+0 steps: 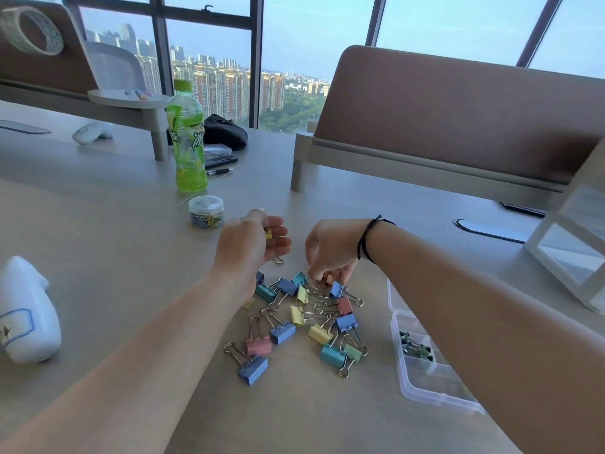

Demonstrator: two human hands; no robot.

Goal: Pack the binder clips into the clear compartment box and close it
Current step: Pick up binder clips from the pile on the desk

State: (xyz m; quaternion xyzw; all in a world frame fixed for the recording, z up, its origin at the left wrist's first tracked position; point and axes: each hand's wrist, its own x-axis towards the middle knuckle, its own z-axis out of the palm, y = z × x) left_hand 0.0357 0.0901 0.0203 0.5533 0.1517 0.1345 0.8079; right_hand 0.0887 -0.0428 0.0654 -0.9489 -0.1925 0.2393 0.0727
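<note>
Between both arms on the desk (327, 421): a heap of binder clips (306, 317), blue, yellow, pink, green. Just right of the heap, the clear box (422, 385), lid up, some green clips (415, 348) in one compartment, part hidden under the right arm. At the far edge of the heap, right hand (330, 250) reaching down, fingers (314, 273) curled and pinching a pink clip (328, 278). Left hand (252, 239) lifted a bit above the desk, fingers bent round a yellow clip (268, 235). Farther back, a small round jar (206, 212) of paper clips, then a green bottle (186, 139) and a pen (219, 172). Off to the left, a white thing (27, 316) lying on its side.
</note>
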